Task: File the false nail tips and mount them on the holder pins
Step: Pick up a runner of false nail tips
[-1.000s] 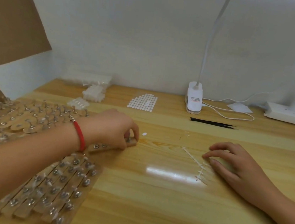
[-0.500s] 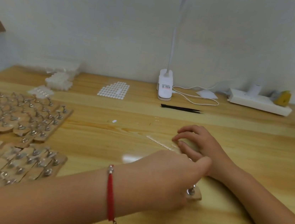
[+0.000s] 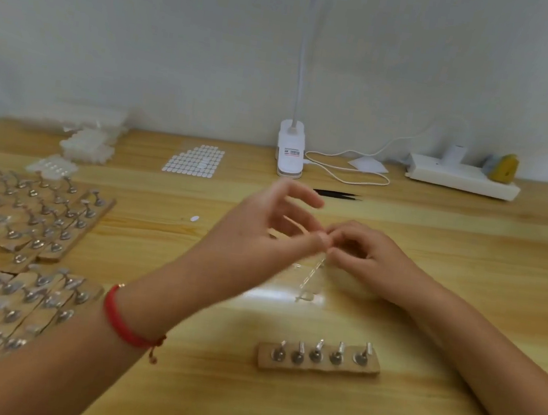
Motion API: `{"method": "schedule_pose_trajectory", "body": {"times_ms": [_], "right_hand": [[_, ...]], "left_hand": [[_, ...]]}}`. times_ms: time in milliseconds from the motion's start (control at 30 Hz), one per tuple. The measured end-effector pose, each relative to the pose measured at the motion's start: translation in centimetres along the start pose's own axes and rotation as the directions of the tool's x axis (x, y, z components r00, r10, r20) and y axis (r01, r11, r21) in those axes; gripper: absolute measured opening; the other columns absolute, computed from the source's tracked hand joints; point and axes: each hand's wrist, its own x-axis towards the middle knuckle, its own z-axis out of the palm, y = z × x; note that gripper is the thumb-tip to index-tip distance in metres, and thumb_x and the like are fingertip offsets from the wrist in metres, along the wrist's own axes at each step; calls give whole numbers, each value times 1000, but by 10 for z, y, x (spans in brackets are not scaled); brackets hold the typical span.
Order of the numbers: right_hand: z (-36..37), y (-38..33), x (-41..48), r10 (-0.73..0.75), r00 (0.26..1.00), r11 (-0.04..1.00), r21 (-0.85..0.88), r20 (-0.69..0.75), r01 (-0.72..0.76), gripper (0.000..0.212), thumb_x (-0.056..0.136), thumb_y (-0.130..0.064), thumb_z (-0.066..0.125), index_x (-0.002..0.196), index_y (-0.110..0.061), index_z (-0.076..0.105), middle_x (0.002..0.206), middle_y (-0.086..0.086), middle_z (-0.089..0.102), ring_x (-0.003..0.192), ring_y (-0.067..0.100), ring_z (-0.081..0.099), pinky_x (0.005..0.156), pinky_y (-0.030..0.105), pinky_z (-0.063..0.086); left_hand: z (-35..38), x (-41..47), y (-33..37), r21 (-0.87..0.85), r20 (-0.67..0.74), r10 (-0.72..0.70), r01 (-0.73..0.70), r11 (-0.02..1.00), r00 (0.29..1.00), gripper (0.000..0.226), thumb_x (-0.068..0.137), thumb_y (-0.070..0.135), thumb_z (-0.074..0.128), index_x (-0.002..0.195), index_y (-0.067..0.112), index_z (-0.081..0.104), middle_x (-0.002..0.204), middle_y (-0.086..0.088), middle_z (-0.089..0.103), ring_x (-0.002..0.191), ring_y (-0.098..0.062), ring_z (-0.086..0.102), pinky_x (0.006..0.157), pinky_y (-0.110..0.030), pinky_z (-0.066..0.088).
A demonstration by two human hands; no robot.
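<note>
On wood desk (image 3: pixel 448 263) by white wall (image 3: pixel 148 36), right hand (image 3: pixel 370 257) pinches clear nail-tip strip (image 3: pixel 314 274); left hand (image 3: pixel 262 237) prob. too.

We see a plain pale wall (image 3: pixel 148 36), matt and unmarked, closing the back of the scene. It meets a light wooden table (image 3: pixel 465 265) whose boards run left to right with visible grain. A white desk lamp (image 3: pixel 290 149) stands at the table's far edge against the wall. Its thin neck (image 3: pixel 305 56) rises out of the top of the view, so we cannot see its head. A white cable (image 3: pixel 348 178) loops on the table just right of the lamp base and arcs up toward a white power strip (image 3: pixel 459 176) lying by the wall at far right. A bright patch of reflected light (image 3: pixel 272 293) lies on the tabletop near the middle.
</note>
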Motion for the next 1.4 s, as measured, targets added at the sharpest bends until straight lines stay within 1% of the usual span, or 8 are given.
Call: {"method": "schedule_pose_trajectory", "body": {"times_ms": [200, 367, 467, 600, 733, 900, 1167, 1400], "right_hand": [[-11, -4, 0, 248, 966, 854, 488, -79, -179, 9, 90, -11, 63, 90, -13, 71, 78, 0, 74, 76, 10, 68, 79, 22, 53], [4, -17, 1, 374, 926, 525, 834, -47, -170, 9, 91, -6, 59, 94, 1, 65, 73, 7, 70, 71, 19, 72, 65, 25, 58], [14, -23, 0, 374, 927, 447, 877, -5, -176, 10, 91, -4, 59, 96, 3, 62, 72, 9, 69, 72, 21, 72, 66, 27, 59], [23, -24, -2, 369, 929, 470, 866, -16, -172, 13, 90, -5, 61, 99, 4, 62, 73, 10, 71, 74, 21, 73, 67, 26, 58], [27, -24, -3, 354, 934, 532, 830, -40, -166, 10, 89, -5, 62, 95, 2, 64, 75, 12, 72, 76, 25, 74, 67, 27, 59], [25, -27, -5, 301, 953, 568, 809, -34, -151, 8, 74, -14, 71, 72, -9, 77, 80, 14, 74, 80, 26, 74, 63, 27, 58], [19, -21, -8, 212, 977, 651, 744, 7, -147, 29, 58, -35, 83, 78, -14, 79, 78, 8, 73, 75, 18, 72, 58, 26, 57], [24, -21, -7, 226, 964, 807, 581, -139, -105, 29, 58, -47, 76, 69, -20, 73, 54, -10, 54, 45, 7, 45, 46, 18, 41]], "left_hand": [[-13, 15, -37, -269, -356, -182, 87, 959, 917, 16, 87, 5, 60, 96, 19, 62, 82, 7, 66, 77, -2, 63, 71, -19, 54], [6, 12, -53, -250, -188, -225, 175, 952, 956, 24, 84, 3, 65, 103, 18, 67, 92, 2, 70, 86, -8, 64, 73, -17, 52], [16, 11, -56, -140, -131, -191, 172, 975, 973, 22, 79, 21, 75, 100, 25, 72, 89, 7, 73, 88, -9, 66, 75, -18, 53], [18, 11, -60, -126, -179, -150, 128, 984, 972, 20, 68, 40, 78, 85, 32, 75, 73, 18, 69, 68, 2, 59, 60, -10, 46], [19, 12, -64, -123, -232, -111, 84, 989, 966, 5, 75, 31, 77, 78, 28, 77, 66, 20, 67, 51, 10, 50, 50, -3, 36], [18, 12, -67, -129, -290, -150, 116, 985, 945, 3, 79, 33, 73, 78, 31, 75, 78, 15, 72, 58, 8, 53, 60, -9, 44], [17, 10, -66, -153, -267, -158, 121, 981, 951, 8, 76, 39, 71, 75, 31, 74, 72, 19, 68, 60, 9, 51, 59, -4, 39], [16, 7, -65, -84, -337, -136, 114, 990, 932, 23, 61, 58, 70, 76, 41, 75, 82, 13, 69, 62, 5, 48, 60, -8, 37]]}}
